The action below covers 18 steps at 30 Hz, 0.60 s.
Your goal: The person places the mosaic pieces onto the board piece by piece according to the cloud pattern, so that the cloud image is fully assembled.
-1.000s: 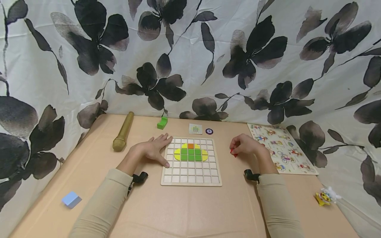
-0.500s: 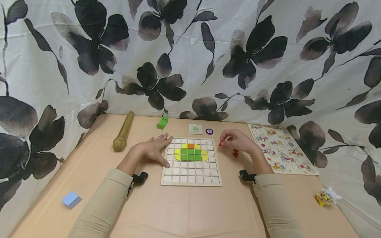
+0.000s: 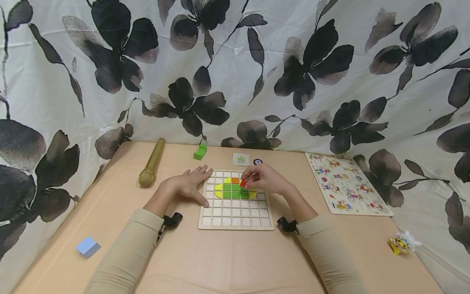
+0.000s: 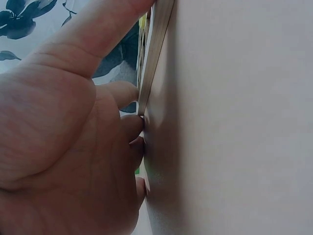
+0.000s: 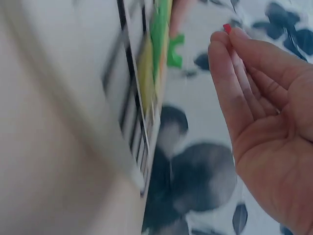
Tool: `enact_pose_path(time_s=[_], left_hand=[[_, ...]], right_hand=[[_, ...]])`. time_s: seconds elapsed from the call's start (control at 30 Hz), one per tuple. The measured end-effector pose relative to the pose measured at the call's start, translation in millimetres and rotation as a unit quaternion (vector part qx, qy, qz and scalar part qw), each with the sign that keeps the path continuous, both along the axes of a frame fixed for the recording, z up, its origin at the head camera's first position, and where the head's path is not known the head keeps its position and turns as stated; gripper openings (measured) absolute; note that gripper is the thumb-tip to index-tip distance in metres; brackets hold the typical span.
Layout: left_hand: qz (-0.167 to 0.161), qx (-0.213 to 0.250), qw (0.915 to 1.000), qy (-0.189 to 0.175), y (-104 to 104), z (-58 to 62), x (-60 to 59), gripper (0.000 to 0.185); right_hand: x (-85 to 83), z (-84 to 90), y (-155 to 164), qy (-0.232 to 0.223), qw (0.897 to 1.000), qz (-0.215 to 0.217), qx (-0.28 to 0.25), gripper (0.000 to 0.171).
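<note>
A wooden grid board (image 3: pixel 235 214) lies on the tan table, and green tiles (image 3: pixel 231 191) edged with yellow and an orange tile (image 3: pixel 235 180) fill part of its upper rows. My right hand (image 3: pixel 257 179) hovers over those tiles and pinches a small red piece (image 3: pixel 242 183) between thumb and fingertips. The right wrist view shows the same red piece (image 5: pixel 227 28) at the fingertips, a little off the board (image 5: pixel 142 112). My left hand (image 3: pixel 189 185) lies flat on the table, its straight fingers touching the board's left edge (image 4: pixel 155 49).
A gold microphone (image 3: pixel 151 163) lies at the left and a green block (image 3: pixel 200 152) at the back. Behind the board are a small card (image 3: pixel 240 159) and a purple token (image 3: pixel 258 161). A picture puzzle (image 3: pixel 345 183), a yellow toy (image 3: pixel 402 242) and a blue block (image 3: pixel 88 246) lie further out.
My right hand picked up a red piece from the table right of the board and carried it left, over the coloured tiles. The left hand has stayed still.
</note>
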<state>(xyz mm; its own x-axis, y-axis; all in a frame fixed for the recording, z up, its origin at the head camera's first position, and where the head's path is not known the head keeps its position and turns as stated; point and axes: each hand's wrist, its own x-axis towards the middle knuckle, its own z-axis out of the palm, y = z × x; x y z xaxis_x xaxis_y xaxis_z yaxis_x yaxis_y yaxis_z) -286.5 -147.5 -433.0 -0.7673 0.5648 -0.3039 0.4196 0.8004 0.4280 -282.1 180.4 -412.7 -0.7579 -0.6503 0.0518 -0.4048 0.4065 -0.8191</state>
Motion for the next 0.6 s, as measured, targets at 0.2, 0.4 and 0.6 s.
enact_pose_path(time_s=[0.2,0.4,0.6], left_hand=[[0.000,-0.002,1.0000,0.001,0,-0.4,-0.5,0.131],[0.000,-0.004,1.0000,0.004,-1,-0.2,-0.5,0.131],[0.000,-0.004,1.0000,0.001,-1,-1.4,-1.3,0.132]], right_hand=[[9.3,-7.9,-33,0.011,0.999,0.017,0.029,0.019],[18.6,-13.6,-51,0.007,0.998,0.020,0.059,0.015],[26.1,-20.3,-60,0.007,0.993,0.034,0.112,0.016]])
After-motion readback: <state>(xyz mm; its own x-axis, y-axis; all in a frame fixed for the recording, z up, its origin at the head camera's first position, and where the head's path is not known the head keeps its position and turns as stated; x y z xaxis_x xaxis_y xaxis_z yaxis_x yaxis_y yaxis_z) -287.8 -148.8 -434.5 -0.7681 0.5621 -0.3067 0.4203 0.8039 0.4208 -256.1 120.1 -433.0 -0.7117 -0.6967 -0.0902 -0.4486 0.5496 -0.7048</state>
